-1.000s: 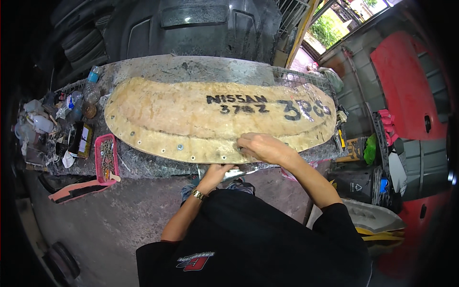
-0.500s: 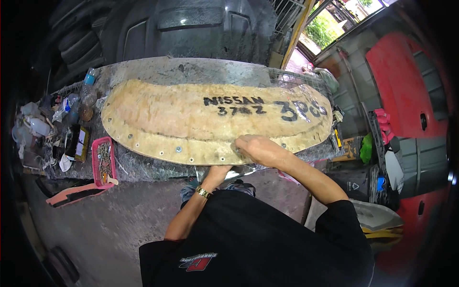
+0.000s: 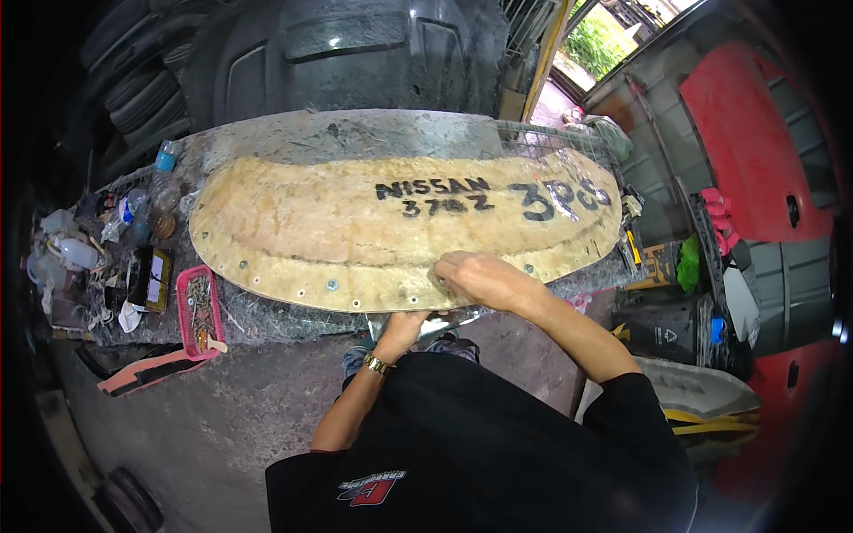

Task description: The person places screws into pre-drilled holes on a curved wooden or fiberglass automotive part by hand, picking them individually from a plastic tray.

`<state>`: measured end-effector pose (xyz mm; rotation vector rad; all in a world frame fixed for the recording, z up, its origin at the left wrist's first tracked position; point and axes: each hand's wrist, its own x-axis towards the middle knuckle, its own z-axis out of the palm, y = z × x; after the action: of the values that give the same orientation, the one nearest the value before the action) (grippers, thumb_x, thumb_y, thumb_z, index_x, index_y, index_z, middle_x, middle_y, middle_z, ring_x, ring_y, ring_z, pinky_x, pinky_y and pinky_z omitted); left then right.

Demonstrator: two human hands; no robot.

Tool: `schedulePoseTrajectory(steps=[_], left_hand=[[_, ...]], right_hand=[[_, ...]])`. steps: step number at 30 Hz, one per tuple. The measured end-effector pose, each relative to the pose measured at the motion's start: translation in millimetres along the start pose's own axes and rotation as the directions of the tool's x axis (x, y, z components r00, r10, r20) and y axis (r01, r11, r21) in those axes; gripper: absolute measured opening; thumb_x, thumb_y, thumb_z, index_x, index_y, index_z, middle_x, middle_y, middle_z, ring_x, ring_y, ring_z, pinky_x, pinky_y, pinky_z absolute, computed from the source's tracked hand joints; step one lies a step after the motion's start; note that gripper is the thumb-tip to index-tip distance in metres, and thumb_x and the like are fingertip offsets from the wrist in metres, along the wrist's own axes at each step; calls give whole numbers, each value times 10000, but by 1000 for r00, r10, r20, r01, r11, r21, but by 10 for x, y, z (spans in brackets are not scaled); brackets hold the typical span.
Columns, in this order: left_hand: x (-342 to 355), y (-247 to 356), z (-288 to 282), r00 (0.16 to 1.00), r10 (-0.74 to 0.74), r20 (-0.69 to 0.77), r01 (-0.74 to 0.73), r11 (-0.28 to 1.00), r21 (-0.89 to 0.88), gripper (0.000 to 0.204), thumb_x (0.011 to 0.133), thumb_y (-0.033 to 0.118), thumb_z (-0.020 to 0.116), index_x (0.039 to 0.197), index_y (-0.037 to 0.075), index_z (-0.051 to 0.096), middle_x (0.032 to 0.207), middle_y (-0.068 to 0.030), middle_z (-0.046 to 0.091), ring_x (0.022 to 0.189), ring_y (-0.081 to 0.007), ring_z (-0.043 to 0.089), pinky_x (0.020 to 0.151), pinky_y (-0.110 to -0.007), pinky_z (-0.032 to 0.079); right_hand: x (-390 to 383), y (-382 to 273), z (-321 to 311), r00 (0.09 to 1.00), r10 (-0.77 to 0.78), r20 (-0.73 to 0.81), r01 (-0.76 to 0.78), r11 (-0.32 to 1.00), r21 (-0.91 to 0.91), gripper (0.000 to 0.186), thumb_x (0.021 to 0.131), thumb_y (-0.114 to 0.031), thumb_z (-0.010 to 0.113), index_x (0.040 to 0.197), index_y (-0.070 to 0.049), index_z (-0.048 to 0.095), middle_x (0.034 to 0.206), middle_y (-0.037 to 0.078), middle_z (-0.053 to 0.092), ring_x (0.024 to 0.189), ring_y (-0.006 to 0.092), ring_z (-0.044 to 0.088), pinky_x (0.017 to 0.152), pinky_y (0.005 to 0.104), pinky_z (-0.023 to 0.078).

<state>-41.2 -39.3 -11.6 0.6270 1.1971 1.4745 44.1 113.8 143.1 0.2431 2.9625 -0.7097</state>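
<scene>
The person's right hand (image 3: 484,280) rests on the near flange of a tan fibreglass panel (image 3: 311,213), fingers curled close; whether they pinch anything cannot be told. The left hand (image 3: 404,330) is beneath that same edge, fingers and grip hidden. The panel lies on the workbench (image 3: 258,309), long axis left to right, mostly beyond both hands.

Red panels (image 3: 742,133) stand at right, with greenery (image 3: 591,46) outside.
</scene>
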Motion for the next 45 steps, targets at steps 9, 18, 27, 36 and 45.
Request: schedulePoseTrajectory(steps=[9,18,27,36,45], left_hand=[[-165,219,-85,987,-113,115,109,993,43,222,932,121,542,1084,-28,606,930,-63,671,842,-113,596,745,-265,473],[-817,969,106,950,223,219,-295,871,392,345,776,-33,687,1111,-1,611,918,-98,617,778,-172,616,691,-268,486],[-871,700,356,949,257,-185,-187,927,326,109,846,-21,621,950,-33,590,854,-120,623,701,-175,609,639,-252,477],[-1170,625,399,924,-122,-362,69,985,-156,74,916,87,490,916,24,530,749,-56,544,603,-121,483,558,-237,382],[-1425,691,151,932,-142,-334,117,989,-93,83,923,63,476,897,10,534,740,-63,536,613,-129,500,598,-255,416]], right_hand=[[-320,-158,-424,991,132,-15,-113,895,431,163,824,-61,615,974,1,606,870,116,626,801,210,626,694,322,487],[-694,-493,688,933,270,237,-254,28,967,143,904,-132,609,970,-5,610,825,28,608,705,82,553,625,231,458],[-781,-215,1162,953,188,239,-139,-430,892,228,967,-187,498,1025,8,599,856,54,620,740,105,583,643,246,482],[-254,-74,1634,830,550,97,383,-687,617,196,951,-84,474,1114,0,545,1074,110,609,951,179,597,742,322,514],[-152,-115,1911,844,533,-59,475,-693,543,156,926,-91,494,1024,-34,601,965,94,645,821,193,592,719,342,476]])
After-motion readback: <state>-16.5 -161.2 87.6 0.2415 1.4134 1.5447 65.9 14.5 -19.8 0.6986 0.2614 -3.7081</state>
